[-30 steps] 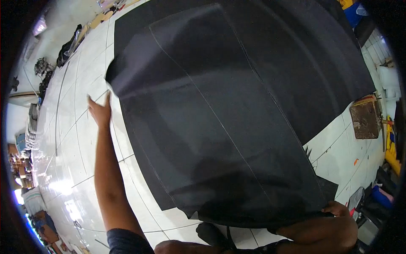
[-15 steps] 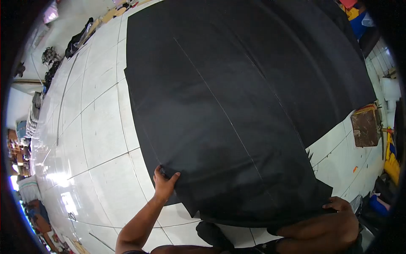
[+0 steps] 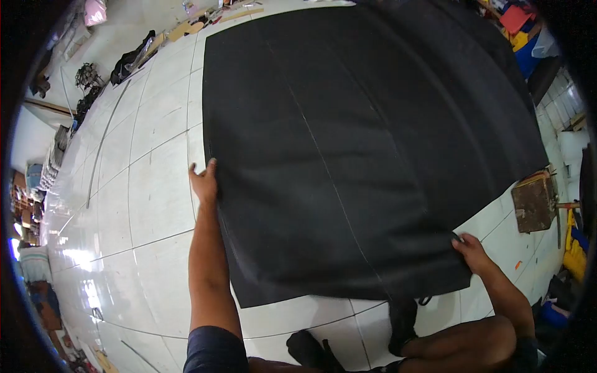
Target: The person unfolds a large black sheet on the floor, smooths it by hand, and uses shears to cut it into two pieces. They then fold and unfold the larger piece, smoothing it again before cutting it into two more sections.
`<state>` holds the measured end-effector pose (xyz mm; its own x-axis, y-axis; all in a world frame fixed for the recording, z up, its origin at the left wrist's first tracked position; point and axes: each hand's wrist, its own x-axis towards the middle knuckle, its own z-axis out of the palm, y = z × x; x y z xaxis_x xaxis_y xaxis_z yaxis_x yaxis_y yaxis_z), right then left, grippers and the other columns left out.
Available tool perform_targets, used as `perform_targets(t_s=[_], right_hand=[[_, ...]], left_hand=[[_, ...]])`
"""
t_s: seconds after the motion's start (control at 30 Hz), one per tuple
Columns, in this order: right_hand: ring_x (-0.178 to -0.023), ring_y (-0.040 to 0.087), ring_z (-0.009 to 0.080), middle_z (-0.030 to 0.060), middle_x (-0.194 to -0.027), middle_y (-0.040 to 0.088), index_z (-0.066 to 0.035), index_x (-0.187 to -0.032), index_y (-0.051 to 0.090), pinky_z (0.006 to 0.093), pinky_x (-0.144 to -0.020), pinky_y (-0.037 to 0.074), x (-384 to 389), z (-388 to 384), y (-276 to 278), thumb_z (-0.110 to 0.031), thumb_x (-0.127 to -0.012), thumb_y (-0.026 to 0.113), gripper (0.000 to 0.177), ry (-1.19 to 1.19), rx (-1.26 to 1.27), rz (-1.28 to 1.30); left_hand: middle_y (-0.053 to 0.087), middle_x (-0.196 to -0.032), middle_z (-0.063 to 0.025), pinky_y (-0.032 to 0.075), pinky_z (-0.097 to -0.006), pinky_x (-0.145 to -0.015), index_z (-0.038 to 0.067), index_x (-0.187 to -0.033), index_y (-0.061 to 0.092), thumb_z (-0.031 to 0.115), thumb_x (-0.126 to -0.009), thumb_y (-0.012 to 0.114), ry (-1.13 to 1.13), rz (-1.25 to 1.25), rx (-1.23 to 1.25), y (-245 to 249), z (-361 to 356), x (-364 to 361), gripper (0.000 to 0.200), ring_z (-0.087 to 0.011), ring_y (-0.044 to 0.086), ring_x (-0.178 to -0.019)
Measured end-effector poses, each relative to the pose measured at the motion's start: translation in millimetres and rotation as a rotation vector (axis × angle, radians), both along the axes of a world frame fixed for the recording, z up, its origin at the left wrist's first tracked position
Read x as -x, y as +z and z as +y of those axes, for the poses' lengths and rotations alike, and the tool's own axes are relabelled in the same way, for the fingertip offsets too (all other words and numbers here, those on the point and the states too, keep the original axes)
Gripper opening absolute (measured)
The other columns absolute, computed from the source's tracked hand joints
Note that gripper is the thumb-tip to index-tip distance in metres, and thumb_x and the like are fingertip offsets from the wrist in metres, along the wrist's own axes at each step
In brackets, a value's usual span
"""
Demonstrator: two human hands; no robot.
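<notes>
A large black sheet [image 3: 280,205], perhaps leatherette or fabric, is spread over the floor, with a thin pale line running down its length. My left hand [image 3: 204,181] is at the sheet's left edge, thumb and a finger spread apart and one fingertip against the edge. On the right side, near the closest corner, my right hand [image 3: 471,252] pinches the sheet's edge between thumb and fingers. Soft creases cross the sheet between my hands. Its near edge lies just in front of my dark-covered feet [image 3: 305,347].
White glossy floor tiles [image 3: 158,186] surround the sheet. A worn brown block [image 3: 535,202] with a handle-like piece stands at the right. Coloured items [image 3: 516,22] are piled at the far right, and a dark bundle [image 3: 132,59] lies by the far left wall.
My left hand has moved forward along the left edge, and my right hand has moved forward and slightly left. The sheet's near edge has shifted away from me, and its stepped left edge looks straighter.
</notes>
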<state>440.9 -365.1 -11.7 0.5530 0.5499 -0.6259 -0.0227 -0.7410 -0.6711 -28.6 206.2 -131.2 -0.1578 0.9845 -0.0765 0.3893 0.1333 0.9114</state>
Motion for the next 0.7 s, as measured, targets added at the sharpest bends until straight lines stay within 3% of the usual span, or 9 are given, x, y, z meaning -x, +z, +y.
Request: perform_targets(t_s=[0.03, 0.1, 0.2, 0.33, 0.43, 0.47, 0.57, 0.63, 0.7], right_hand=[[-0.094, 0.06, 0.0211, 0.0132, -0.103, 0.065, 0.004, -0.121, 0.054, 0.0367, -0.085, 0.048, -4.7, 28.1, -1.0, -0.033, -0.095, 0.065, 0.047, -0.02, -0.051, -0.038], [-0.098, 0.061, 0.0229, 0.0147, -0.106, 0.065, 0.001, -0.134, 0.047, 0.0384, -0.087, 0.048, -7.9, 67.5, 6.1, -0.035, -0.094, 0.067, 0.058, 0.036, -0.075, -0.061], [-0.107, 0.062, 0.0259, 0.018, -0.115, 0.065, -0.004, -0.152, 0.03, 0.0405, -0.09, 0.049, -15.7, 80.1, 1.6, -0.041, -0.087, 0.075, 0.087, 0.191, 0.015, 0.027], [-0.106, 0.062, 0.0242, 0.0179, -0.113, 0.064, 0.002, -0.148, 0.033, 0.0399, -0.089, 0.051, -24.5, 53.4, -44.5, -0.039, -0.081, 0.081, 0.092, 0.233, 0.16, 0.156], [-0.094, 0.063, 0.0198, 0.0099, -0.11, 0.061, -0.002, -0.142, 0.04, 0.0328, -0.079, 0.055, 11.9, 52.3, -58.4, -0.026, -0.08, 0.084, 0.079, 0.259, 0.151, 0.181], [-0.096, 0.062, 0.02, 0.01, -0.111, 0.06, -0.002, -0.139, 0.043, 0.0335, -0.08, 0.057, 27.8, 58.7, -63.8, -0.024, -0.08, 0.084, 0.075, 0.212, 0.167, 0.15], [-0.104, 0.06, 0.0211, 0.0104, -0.115, 0.059, -0.002, -0.132, 0.047, 0.036, -0.08, 0.059, 52.6, 73.1, -88.4, -0.021, -0.082, 0.082, 0.064, 0.12, 0.185, 0.174], [-0.11, 0.058, 0.0224, 0.0104, -0.118, 0.059, -0.002, -0.129, 0.047, 0.0379, -0.08, 0.061, 51.5, 82.5, -103.8, -0.019, -0.085, 0.079, 0.058, 0.14, 0.131, 0.343], [-0.111, 0.06, 0.0287, 0.0162, -0.13, 0.053, 0.0, -0.141, 0.035, 0.0434, -0.08, 0.062, 66.5, 104.1, -75.1, -0.022, -0.093, 0.068, 0.063, 0.07, -0.097, 0.472]], left_hand=[[0.063, -0.12, -0.0266, 0.049, -0.0365, -0.093, -0.012, -0.138, 0.04, 0.047, -0.082, 0.077, 0.04, -0.157, -0.003, -0.6, 15.6, -0.7, 0.089, -0.029, 0.065, -0.105], [0.067, -0.108, -0.0257, 0.051, -0.0356, -0.084, -0.014, -0.136, 0.041, 0.061, -0.081, 0.072, 0.02, 0.172, 0.099, -23.0, 39.5, 15.6, 0.098, -0.0293, 0.067, -0.093], [0.065, -0.111, -0.0258, 0.052, -0.0365, -0.08, -0.014, -0.137, 0.04, 0.067, -0.081, 0.067, -0.219, 0.233, 0.368, 14.9, -25.8, 30.3, 0.102, -0.0305, 0.067, -0.094], [0.062, -0.119, -0.023, 0.052, -0.0365, -0.08, -0.014, -0.139, 0.038, 0.062, -0.083, 0.068, -0.415, 0.183, 0.571, 30.5, -139.9, 63.9, 0.098, -0.0262, 0.064, -0.093], [0.061, -0.109, -0.0149, 0.051, -0.0322, -0.072, -0.013, -0.14, 0.036, 0.049, -0.083, 0.076, -0.472, 0.157, 0.427, 12.2, -167.3, 73.7, 0.092, -0.0199, 0.061, -0.084], [0.06, -0.098, -0.0114, 0.048, -0.0278, -0.063, -0.012, -0.141, 0.036, 0.044, -0.084, 0.076, -0.441, 0.098, 0.409, 10.3, -167.4, 67.0, 0.089, -0.0147, 0.057, -0.076], [0.059, -0.094, -0.0111, 0.045, -0.0259, -0.058, -0.009, -0.142, 0.036, 0.044, -0.086, 0.074, -0.332, -0.059, 0.526, 23.6, -157.7, 35.3, 0.086, -0.0121, 0.055, -0.073], [0.061, -0.095, -0.0108, 0.05, -0.0272, -0.064, -0.004, -0.145, 0.034, 0.038, -0.089, 0.071, -0.352, -0.12, 0.493, 4.9, -150.0, 27.5, 0.079, -0.0137, 0.058, -0.076], [0.061, -0.097, -0.0109, 0.052, -0.0288, -0.067, -0.002, -0.146, 0.033, 0.033, -0.092, 0.067, -0.336, -0.22, 0.524, 14.3, -147.1, 5.2, 0.074, -0.0153, 0.06, -0.078]])
